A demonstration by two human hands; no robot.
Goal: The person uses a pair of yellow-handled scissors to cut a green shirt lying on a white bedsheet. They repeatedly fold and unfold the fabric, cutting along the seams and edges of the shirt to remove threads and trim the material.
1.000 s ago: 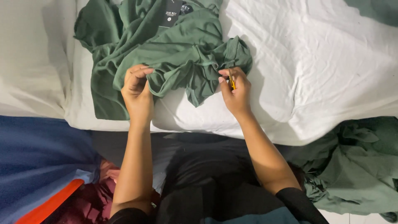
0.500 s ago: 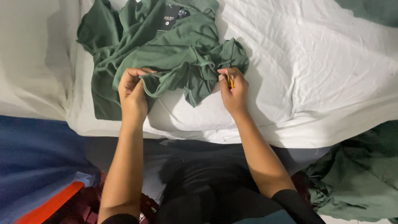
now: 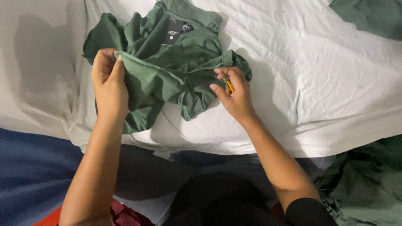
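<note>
The white bed sheet [image 3: 335, 83] fills the upper frame, and your green garment [image 3: 167, 71] lies crumpled on it at upper centre, soft, light and limp, best gripped along its stitched hem. Your left hand [image 3: 109, 83] is closed, pinching that hem; your right hand [image 3: 235, 94] touches the cloth with fingers half curled around a thin yellow tool [image 3: 228, 85].

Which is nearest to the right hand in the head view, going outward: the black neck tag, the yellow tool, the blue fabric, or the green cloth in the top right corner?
From the right hand:
1. Yellow tool, held in its fingers.
2. Black neck tag, up and to the left on the green shirt.
3. Green cloth, far top right corner.
4. Blue fabric, far lower left.
</note>
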